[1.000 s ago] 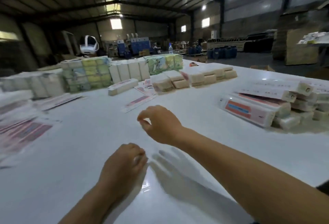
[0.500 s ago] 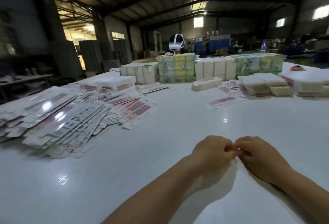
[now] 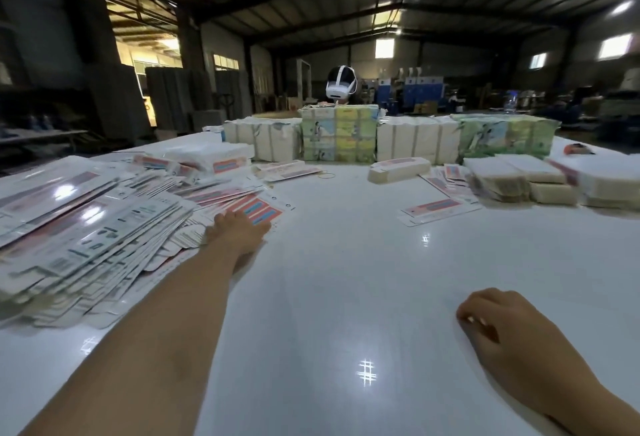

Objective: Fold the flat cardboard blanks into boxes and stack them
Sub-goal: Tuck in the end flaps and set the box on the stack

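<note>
A wide, sloping pile of flat cardboard blanks (image 3: 86, 227) covers the left of the white table (image 3: 346, 279). My left hand (image 3: 239, 231) is stretched out to the pile's right edge and rests on a blank with red and blue print (image 3: 263, 208); its fingertips are hard to make out. My right hand (image 3: 491, 324) lies on the bare table at the lower right, fingers loosely curled, holding nothing. One loose blank (image 3: 436, 210) lies apart at mid-right. A folded box (image 3: 398, 169) sits further back.
Wrapped bundles (image 3: 339, 134) line the table's far edge, and a person wearing a white headset (image 3: 341, 85) is behind them. Stacked packs (image 3: 519, 179) and white boxes (image 3: 606, 179) fill the right. A rubber band (image 3: 327, 176) lies mid-table.
My hands were together in front of me. The left has since reached out leftward onto the blank pile, and the right has dropped to the table at the right.
</note>
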The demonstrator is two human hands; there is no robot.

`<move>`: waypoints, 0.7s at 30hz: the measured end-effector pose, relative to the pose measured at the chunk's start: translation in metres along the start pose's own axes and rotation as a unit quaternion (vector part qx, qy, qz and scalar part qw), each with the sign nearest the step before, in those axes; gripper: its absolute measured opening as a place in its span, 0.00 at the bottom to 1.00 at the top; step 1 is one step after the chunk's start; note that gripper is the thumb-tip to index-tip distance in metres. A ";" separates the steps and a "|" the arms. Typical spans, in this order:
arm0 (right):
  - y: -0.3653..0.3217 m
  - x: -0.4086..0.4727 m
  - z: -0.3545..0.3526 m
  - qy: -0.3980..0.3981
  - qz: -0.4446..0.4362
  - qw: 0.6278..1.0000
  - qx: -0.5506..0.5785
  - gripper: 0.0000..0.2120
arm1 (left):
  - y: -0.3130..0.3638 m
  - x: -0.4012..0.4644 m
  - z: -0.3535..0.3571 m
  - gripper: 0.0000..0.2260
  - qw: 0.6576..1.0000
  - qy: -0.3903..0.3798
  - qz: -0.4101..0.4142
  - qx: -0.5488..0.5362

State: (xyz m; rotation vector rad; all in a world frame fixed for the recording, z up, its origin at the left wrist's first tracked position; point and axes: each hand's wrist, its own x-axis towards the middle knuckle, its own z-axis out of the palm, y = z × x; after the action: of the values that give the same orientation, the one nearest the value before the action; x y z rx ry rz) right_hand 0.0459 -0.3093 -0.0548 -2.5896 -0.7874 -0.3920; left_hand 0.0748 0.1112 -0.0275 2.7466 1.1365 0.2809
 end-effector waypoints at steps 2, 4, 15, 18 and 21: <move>0.000 0.000 0.000 -0.001 -0.001 1.000 0.003 0.06 | 0.001 0.005 0.007 0.34 0.999 0.008 0.010 0.039; -0.001 0.001 0.001 0.002 -0.003 1.000 0.005 0.06 | 0.005 0.006 0.009 0.30 0.998 0.024 0.016 0.049; 0.000 0.002 0.004 0.005 -0.012 1.000 -0.002 0.06 | 0.025 0.032 -0.018 0.29 0.991 -0.120 -0.061 0.026; 0.001 0.002 0.004 0.004 -0.011 1.000 -0.003 0.06 | 0.028 0.035 -0.016 0.32 0.991 -0.104 -0.071 0.037; 0.001 0.002 0.004 0.000 -0.011 1.000 -0.002 0.06 | 0.027 0.038 -0.019 0.31 0.991 -0.120 -0.060 -0.018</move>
State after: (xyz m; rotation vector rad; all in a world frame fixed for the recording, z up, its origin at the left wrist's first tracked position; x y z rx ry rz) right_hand 0.0483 -0.3073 -0.0573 -2.5859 -0.8159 -0.4002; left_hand 0.1154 0.1205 0.0012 2.5799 1.2096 -0.0434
